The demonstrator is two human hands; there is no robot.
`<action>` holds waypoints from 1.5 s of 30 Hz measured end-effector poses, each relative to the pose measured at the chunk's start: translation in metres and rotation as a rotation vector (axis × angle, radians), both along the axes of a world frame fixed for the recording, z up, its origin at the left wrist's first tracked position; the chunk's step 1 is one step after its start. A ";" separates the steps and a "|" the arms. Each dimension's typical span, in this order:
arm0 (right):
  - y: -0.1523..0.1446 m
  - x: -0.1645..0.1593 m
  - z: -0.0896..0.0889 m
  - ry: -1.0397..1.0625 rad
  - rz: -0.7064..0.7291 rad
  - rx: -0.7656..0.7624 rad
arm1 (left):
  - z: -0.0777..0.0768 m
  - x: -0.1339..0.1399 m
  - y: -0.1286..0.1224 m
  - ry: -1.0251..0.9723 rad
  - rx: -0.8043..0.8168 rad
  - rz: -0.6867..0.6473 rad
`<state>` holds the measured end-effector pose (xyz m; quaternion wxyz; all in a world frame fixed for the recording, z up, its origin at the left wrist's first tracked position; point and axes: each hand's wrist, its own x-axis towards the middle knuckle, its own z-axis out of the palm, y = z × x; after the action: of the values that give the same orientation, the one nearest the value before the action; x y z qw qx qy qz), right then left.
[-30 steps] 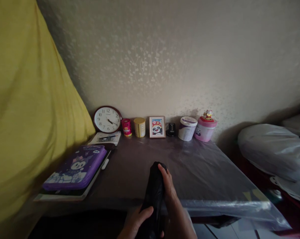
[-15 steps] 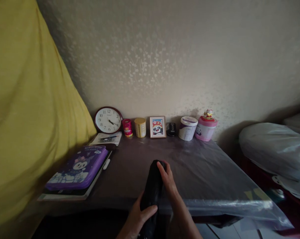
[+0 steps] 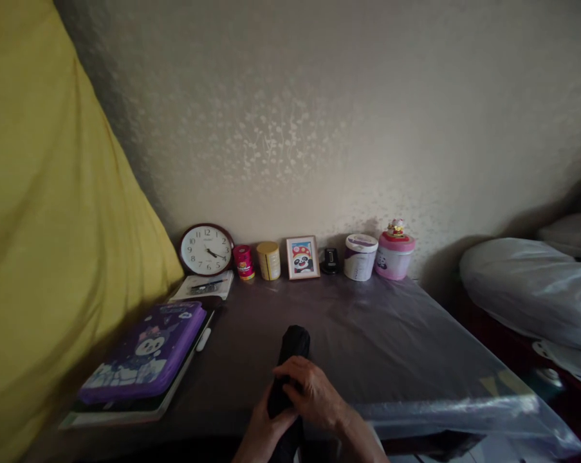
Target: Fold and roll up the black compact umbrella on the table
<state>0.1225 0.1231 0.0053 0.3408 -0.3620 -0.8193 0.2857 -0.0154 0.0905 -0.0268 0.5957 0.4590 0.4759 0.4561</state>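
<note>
Two hands on one black bundle — maybe a folded umbrella, too dark to confirm. Left hand gripped it low, thumb across the front. Right hand came over from the right, fingers curled around the middle; couldn't tell what, if anything, the tips pinched. Step in hand, my read: two-handed handling, with the right working around the middle. Any next move called for a firm left grip and room for the right fingers to shift. Bundle pointed away, toward the wall — far end stuck out past the right fingers, near end ran down between the forearms. It was over the table's near part; couldn't tell if touching.
</note>
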 end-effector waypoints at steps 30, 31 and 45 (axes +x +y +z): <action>0.001 0.017 -0.020 0.629 -0.373 -0.852 | 0.018 -0.002 -0.005 -0.196 -0.360 -0.061; -0.001 0.013 -0.016 0.670 -0.404 -0.893 | 0.020 -0.001 -0.005 -0.194 -0.359 -0.071; 0.031 -0.007 -0.032 0.781 -0.640 -0.796 | -0.014 -0.017 -0.026 0.309 0.197 -0.042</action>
<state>0.1158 0.1541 -0.0265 0.5220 -0.5565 -0.3176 0.5630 -0.0323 0.0648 -0.0412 0.4768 0.5897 0.5051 0.4120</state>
